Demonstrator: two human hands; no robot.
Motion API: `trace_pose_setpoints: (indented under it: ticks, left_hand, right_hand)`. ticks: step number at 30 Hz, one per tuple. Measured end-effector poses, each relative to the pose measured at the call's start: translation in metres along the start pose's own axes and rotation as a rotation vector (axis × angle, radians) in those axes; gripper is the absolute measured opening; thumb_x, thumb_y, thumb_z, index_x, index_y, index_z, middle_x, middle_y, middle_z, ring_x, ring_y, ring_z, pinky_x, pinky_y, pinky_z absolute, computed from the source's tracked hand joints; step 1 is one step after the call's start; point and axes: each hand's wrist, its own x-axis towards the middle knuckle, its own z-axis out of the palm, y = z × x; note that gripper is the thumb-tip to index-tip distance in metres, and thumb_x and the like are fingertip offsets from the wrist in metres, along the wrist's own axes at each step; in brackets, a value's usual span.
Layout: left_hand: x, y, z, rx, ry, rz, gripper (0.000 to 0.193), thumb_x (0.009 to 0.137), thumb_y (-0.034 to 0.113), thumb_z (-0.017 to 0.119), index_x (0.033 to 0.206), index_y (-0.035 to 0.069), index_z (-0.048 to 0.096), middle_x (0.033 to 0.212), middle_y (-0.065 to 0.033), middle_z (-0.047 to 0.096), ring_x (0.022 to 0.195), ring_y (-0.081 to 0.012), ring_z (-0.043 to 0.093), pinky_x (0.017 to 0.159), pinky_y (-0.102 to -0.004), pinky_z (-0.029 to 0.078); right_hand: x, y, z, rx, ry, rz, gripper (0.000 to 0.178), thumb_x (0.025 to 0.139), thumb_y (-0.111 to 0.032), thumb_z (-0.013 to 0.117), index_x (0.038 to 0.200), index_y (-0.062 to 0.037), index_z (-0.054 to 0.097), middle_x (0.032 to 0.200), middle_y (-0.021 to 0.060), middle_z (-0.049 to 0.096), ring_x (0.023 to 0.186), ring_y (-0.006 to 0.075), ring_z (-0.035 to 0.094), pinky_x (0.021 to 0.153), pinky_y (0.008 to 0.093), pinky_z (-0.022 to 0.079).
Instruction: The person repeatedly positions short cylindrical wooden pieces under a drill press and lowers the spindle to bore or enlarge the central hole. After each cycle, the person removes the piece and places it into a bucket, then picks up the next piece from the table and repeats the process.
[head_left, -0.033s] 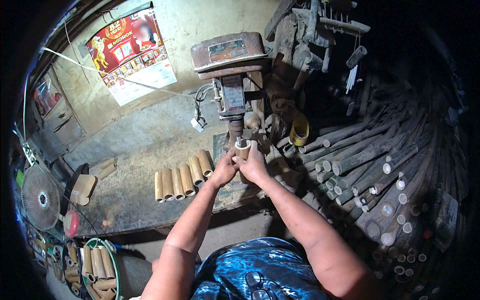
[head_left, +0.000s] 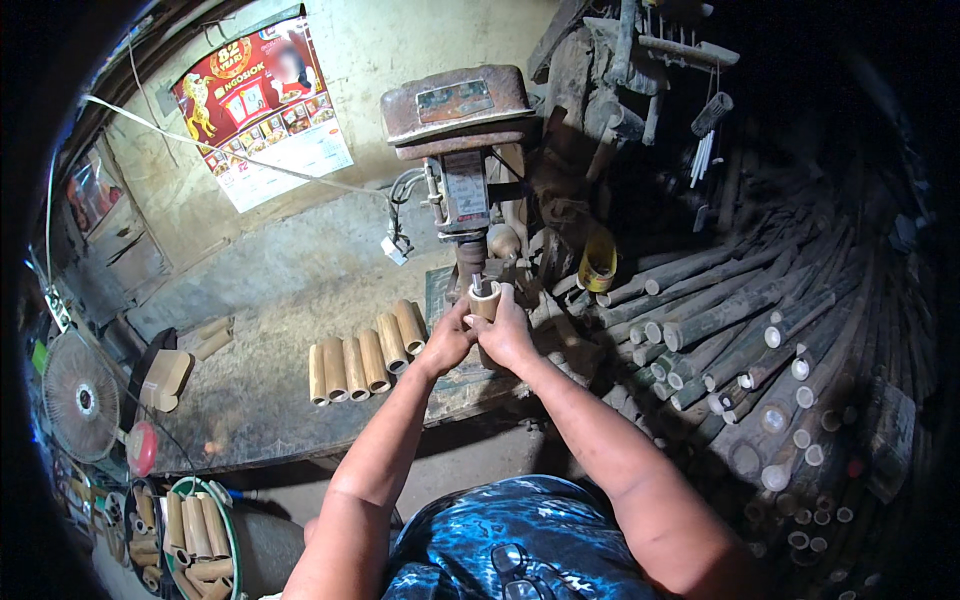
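Note:
A short bamboo tube (head_left: 484, 300) stands roughly upright under the chuck of a rusty drill press (head_left: 463, 185). The metal bit (head_left: 477, 284) reaches down to the tube's open top, at its inner wall. Both hands grip the tube: my left hand (head_left: 447, 343) wraps its left side, and my right hand (head_left: 508, 328) closes round its right side. Fingers cover most of the tube's lower part. Left of my left hand, several cut bamboo tubes (head_left: 355, 368) lie side by side in a slanting row on the workbench (head_left: 270, 420).
Long bamboo poles (head_left: 720, 320) are piled at the right. A yellow container (head_left: 598, 260) hangs beside the press. At lower left, a green-rimmed bin (head_left: 236, 545) holds cut tubes, below a fan (head_left: 82, 398). A loose cable with a white plug (head_left: 396, 248) hangs by the wall.

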Motion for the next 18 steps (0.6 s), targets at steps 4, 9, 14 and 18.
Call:
trace_pose_setpoints:
  ticks: [4,9,14,18]
  left_hand:
    - [-0.012,0.011,-0.001,-0.064,-0.011,0.043,0.052,0.091,0.004,0.067,0.139,0.001,0.047,0.134,-0.0099,0.056,0.126,-0.0192,0.048,0.111,-0.0357,0.035]
    - [-0.017,0.008,-0.007,-0.104,-0.006,-0.026,0.059,0.092,0.002,0.067,0.145,0.002,0.041,0.137,-0.0110,0.056,0.127,-0.0201,0.051,0.109,-0.0360,0.040]
    - [-0.026,-0.009,-0.008,-0.244,0.019,-0.176,0.064,0.091,0.000,0.067,0.148,0.003,0.038,0.134,-0.0115,0.058,0.123,-0.0207,0.055,0.106,-0.0359,0.045]
    - [-0.034,-0.027,0.005,-0.268,0.043,-0.041,0.061,0.090,-0.001,0.067,0.144,0.005,0.041,0.132,-0.0092,0.059,0.120,-0.0196,0.056,0.106,-0.0371,0.045]
  right_hand:
    - [-0.010,-0.008,0.001,-0.109,0.010,-0.010,0.060,0.082,-0.012,0.079,0.125,-0.0029,0.038,0.107,0.0293,0.063,0.102,0.0508,0.061,0.080,0.0557,0.050]
    - [-0.009,-0.011,0.007,-0.207,0.015,-0.012,0.059,0.081,-0.022,0.080,0.121,-0.0031,0.040,0.102,0.0300,0.063,0.096,0.0520,0.061,0.079,0.0570,0.049]
    - [0.000,-0.001,0.021,-0.241,0.057,-0.057,0.059,0.079,-0.022,0.082,0.114,-0.0007,0.039,0.103,0.0311,0.060,0.095,0.0528,0.060,0.079,0.0578,0.049]
    - [-0.010,0.016,0.028,-0.178,0.045,0.002,0.063,0.075,-0.024,0.086,0.112,0.0000,0.042,0.103,0.0302,0.061,0.099,0.0503,0.061,0.083,0.0552,0.050]
